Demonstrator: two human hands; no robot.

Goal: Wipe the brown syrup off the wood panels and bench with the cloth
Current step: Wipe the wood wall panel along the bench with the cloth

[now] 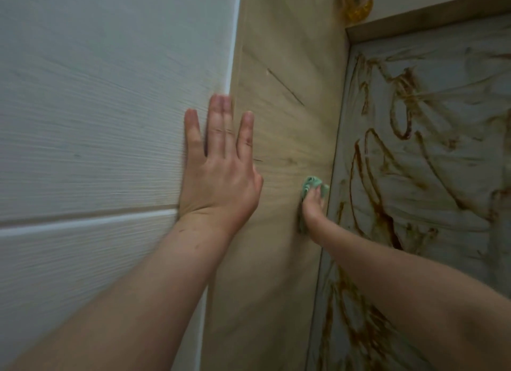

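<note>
Right hand [312, 204] grips the wadded green cloth [311, 184] against the beige panel [287, 121] at its right edge, beside syrup streaks [387, 224] on the grey panel [442, 177]. Left hand [218, 174] lies flat, fingers straight, holding nothing, braced at the beige panel's left edge. Cloth is blurred but looks soft and limp; hold it bunched under the fingertips.

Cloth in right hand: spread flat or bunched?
Bunched. The green cloth shows as a crumpled wad held by the right hand, pressed against the tan wood panel.

Domestic-looking interior corner: white wood-grain panels [96, 121], beige board [290, 66].
</note>
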